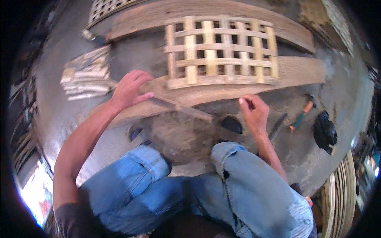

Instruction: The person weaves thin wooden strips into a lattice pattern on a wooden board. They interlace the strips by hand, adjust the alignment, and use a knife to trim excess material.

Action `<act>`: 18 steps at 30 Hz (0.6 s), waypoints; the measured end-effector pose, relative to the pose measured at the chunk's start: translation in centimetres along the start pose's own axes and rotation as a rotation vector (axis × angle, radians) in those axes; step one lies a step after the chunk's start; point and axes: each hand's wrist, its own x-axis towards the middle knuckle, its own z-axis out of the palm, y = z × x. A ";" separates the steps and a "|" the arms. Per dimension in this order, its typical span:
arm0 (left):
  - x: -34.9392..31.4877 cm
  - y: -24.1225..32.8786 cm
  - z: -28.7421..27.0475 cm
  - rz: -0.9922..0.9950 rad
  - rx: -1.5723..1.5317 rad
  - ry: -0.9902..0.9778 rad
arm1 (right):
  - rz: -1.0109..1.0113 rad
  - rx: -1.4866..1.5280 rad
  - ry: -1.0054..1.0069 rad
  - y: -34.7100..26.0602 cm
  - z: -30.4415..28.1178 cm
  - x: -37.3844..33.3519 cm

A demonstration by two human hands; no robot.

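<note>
A woven lattice panel of pale wooden slats (210, 59) lies over a long wooden plank (301, 71). My left hand (133, 89) is left of the panel, thumb and fingers apart, over the plank's left part. By its thumb begins a narrow wooden strip (194, 113) that slants down to the right; whether the hand touches it I cannot tell. My right hand (254, 111) is just below the panel's right half, fingers curled and thumb tip pressed in. Anything inside that grip is hidden.
Behind the panel lies a second plank (139, 22). A stack of short slats (87, 75) sits at left. To the right are a hammer (301, 115), a dark flat blade-like tool (278, 126) and a black plastic bag (325, 132). Long strips (341, 194) stand lower right.
</note>
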 end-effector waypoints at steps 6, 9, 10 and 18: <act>3.0 3.2 1.3 -0.062 -0.158 0.029 | -0.035 -0.207 0.433 6.4 -9.6 6.3; 3.2 3.1 1.5 -0.052 -0.143 -0.002 | -0.094 -0.292 0.277 6.7 -11.7 7.6; 3.2 3.0 1.7 -0.067 -0.147 -0.003 | -0.122 -0.316 0.224 6.7 -11.9 8.1; 3.1 3.1 2.5 -0.066 -0.148 0.033 | -0.105 -0.299 0.004 6.4 -12.7 9.1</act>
